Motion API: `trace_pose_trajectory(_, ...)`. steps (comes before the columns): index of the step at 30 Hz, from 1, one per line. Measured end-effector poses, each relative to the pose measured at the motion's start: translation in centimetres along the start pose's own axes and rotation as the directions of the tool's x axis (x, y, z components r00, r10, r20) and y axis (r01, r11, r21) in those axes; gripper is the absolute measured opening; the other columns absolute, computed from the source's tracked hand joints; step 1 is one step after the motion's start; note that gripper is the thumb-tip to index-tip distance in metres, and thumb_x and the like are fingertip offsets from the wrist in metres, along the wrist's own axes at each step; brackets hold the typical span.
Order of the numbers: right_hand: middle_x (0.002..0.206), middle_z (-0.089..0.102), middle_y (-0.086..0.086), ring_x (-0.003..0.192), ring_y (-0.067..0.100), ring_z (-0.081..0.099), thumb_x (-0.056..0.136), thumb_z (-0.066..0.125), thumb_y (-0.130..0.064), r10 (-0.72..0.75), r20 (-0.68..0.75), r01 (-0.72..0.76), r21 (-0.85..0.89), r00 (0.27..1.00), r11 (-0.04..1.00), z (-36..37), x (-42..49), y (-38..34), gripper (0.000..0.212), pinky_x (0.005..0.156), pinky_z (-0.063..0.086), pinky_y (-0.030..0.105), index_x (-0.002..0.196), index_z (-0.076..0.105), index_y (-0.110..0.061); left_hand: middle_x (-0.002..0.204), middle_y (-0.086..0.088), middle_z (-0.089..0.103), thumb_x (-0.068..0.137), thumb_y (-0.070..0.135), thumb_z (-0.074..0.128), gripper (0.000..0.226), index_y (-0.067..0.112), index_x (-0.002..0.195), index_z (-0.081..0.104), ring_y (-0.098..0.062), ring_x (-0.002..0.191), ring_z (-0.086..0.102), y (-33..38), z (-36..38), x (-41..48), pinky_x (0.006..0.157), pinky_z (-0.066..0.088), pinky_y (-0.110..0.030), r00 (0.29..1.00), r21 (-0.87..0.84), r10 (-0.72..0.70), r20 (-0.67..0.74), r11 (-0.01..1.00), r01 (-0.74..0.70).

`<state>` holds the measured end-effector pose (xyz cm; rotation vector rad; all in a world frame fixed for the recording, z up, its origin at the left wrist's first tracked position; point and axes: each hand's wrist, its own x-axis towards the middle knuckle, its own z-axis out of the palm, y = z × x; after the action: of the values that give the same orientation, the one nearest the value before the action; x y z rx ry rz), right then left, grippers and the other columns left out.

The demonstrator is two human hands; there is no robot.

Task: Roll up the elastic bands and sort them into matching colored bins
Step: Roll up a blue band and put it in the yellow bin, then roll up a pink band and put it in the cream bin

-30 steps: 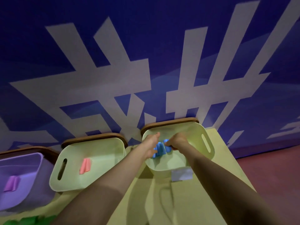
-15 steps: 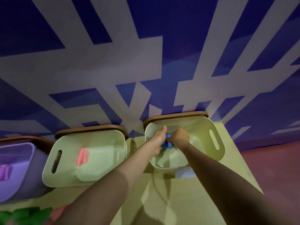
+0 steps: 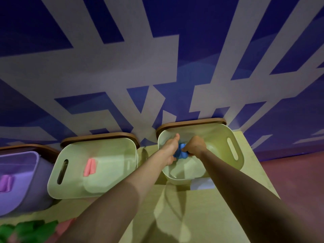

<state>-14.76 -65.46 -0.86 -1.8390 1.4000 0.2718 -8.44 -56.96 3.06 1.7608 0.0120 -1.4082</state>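
A blue elastic band sits bunched between my two hands inside the right pale green bin. My left hand grips it from the left, thumb pointing up. From the right, my right hand pinches it with curled fingers. Most of the band is hidden by my fingers. A rolled pink band lies in the middle pale green bin. Another rolled band, purple, lies in the purple bin at the left.
The bins stand on a yellow-green table against a blue and grey patterned wall. Green and pink loose bands lie at the table's near left edge. A pale label sits in front of the right bin. Red floor shows at right.
The camera has moved closer and tilted. The blue band has gone from a spread strip to a tight bunch between my hands, lower in the right bin.
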Motion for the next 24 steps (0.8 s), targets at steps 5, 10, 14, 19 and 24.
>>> trace_pose_trajectory(5,0.1,0.069,0.018,0.088,0.027,0.068,0.08,0.07,-0.011,0.007,0.02,-0.007,0.004,1.0,1.0,0.2,0.3,-0.1,0.027,0.075,0.057,0.032,0.102,0.067,0.004,0.147,-0.011,0.041,0.101,0.05,0.032,0.062,0.005,0.144,0.035,-0.027,0.133,0.041,0.1,0.0,-0.2,0.108,0.033,-0.04,1.0,-0.015,-0.004,0.004,1.0,0.005)
trace_pose_trajectory(10,0.088,0.055,0.014,0.063,0.02,0.051,0.087,0.064,-0.012,-0.017,0.064,0.016,0.015,0.998,1.0,-0.7,-0.5,-0.6,0.016,0.051,0.039,0.023,0.085,0.063,0.004,0.151,-0.013,0.035,0.102,0.045,0.031,0.06,0.006,0.147,0.027,-0.028,0.138,0.035,0.6,0.3,-1.3,0.111,0.029,-0.039,1.0,0.01,0.028,0.009,1.0,-0.028)
trace_pose_trajectory(14,0.096,0.053,0.016,0.082,0.026,0.052,0.093,0.057,-0.014,-0.002,0.064,-0.002,0.064,0.998,0.998,-2.5,-2.9,-1.1,0.027,0.068,0.042,0.03,0.071,0.046,-0.004,0.156,-0.012,0.025,0.1,0.051,0.034,0.066,0.009,0.15,0.023,-0.028,0.141,0.029,1.5,-0.6,-3.6,0.114,0.028,-0.04,0.994,0.018,0.107,0.03,0.994,-0.107)
trace_pose_trajectory(19,0.103,0.063,0.012,0.087,0.023,0.056,0.091,0.062,-0.026,-0.155,-0.047,0.162,0.33,0.987,0.93,-5.5,-9.9,-2.6,0.019,0.076,0.045,0.033,0.092,0.059,-0.007,0.144,-0.019,0.042,0.1,0.046,0.037,0.063,-0.003,0.14,0.04,-0.032,0.131,0.044,1.7,-5.4,-9.9,0.107,0.038,-0.041,0.964,-0.076,0.249,0.097,0.967,-0.242)
trace_pose_trajectory(24,0.101,0.066,0.006,0.091,0.017,0.062,0.092,0.062,-0.022,-0.434,-0.057,0.396,0.532,0.899,0.749,-3.5,-21.7,-6.5,0.022,0.082,0.05,0.028,0.108,0.065,-0.007,0.125,-0.017,0.06,0.1,0.044,0.038,0.051,0.001,0.117,0.057,-0.028,0.108,0.061,-2.2,-14.6,-17.0,0.092,0.049,-0.038,0.922,-0.184,0.363,0.133,0.923,-0.337)
